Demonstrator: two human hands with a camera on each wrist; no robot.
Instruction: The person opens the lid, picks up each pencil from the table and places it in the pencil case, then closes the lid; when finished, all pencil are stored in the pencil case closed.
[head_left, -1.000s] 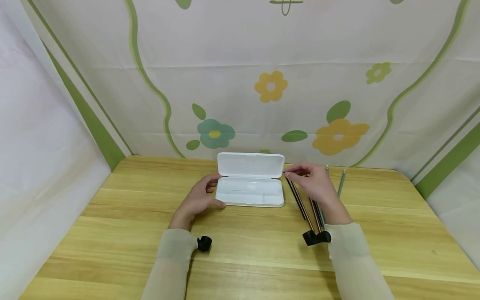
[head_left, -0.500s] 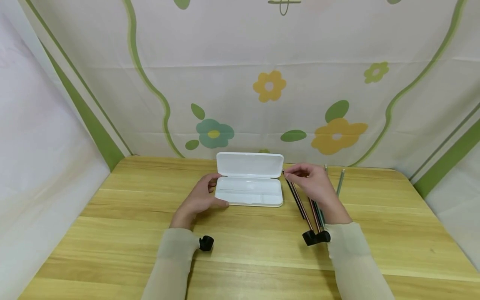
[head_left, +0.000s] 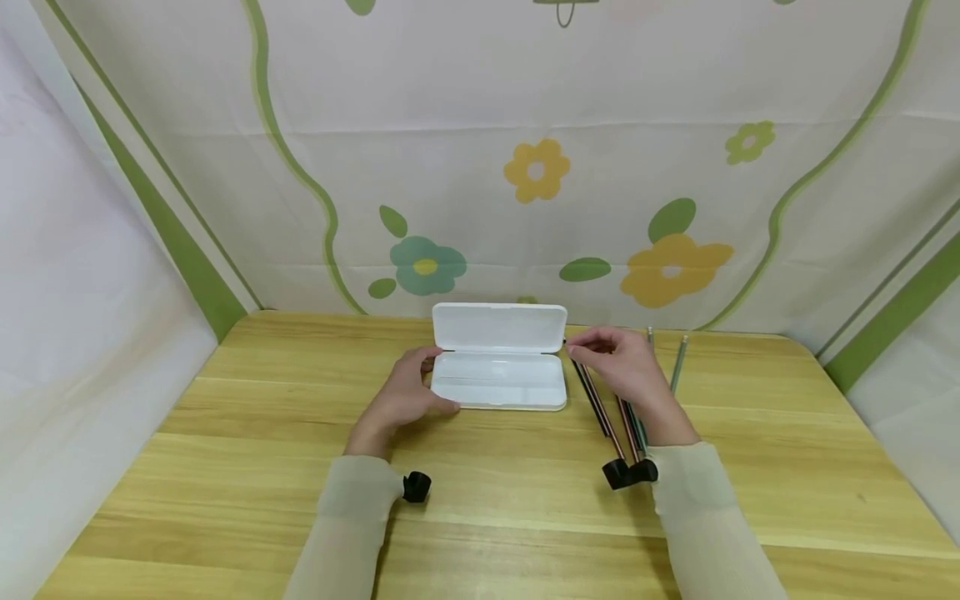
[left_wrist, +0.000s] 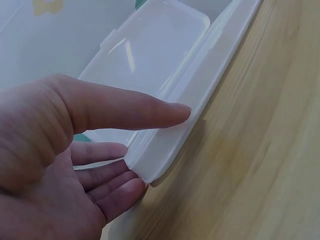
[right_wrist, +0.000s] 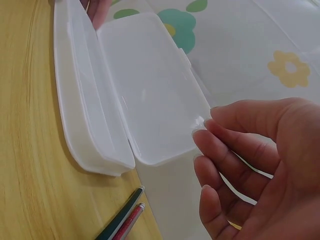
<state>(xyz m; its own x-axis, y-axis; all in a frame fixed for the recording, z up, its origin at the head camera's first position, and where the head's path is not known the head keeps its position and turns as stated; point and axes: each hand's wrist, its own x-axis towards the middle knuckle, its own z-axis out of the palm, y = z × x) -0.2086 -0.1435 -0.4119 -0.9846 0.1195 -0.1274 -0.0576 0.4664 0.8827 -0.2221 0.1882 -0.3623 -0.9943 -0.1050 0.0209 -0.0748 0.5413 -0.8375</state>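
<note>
A white pencil case (head_left: 498, 395) lies on the table with its lid (head_left: 499, 327) raised at the back. Around the case's left end, my left hand (head_left: 405, 396) holds it; the thumb lies along the front wall and the other fingers touch the end, as the left wrist view shows. My right hand (head_left: 626, 367) hovers beside the right end with loosely curled fingers, its thumb and index fingertips together and nothing visible between them. Below it in the right wrist view are the ends of a dark green pencil (right_wrist: 122, 212) and a red pencil (right_wrist: 131, 220).
More pencils lie under the right hand and wrist, partly hidden. A green pencil (head_left: 678, 364) points toward the back, right of that hand. Behind the wooden table (head_left: 510, 517) hangs a flowered cloth (head_left: 450, 167). Each sleeve carries a small black wrist device.
The left thumb has slid slightly to the right along the front of the pencil case. The right hand, lid and pencils stay in place.
</note>
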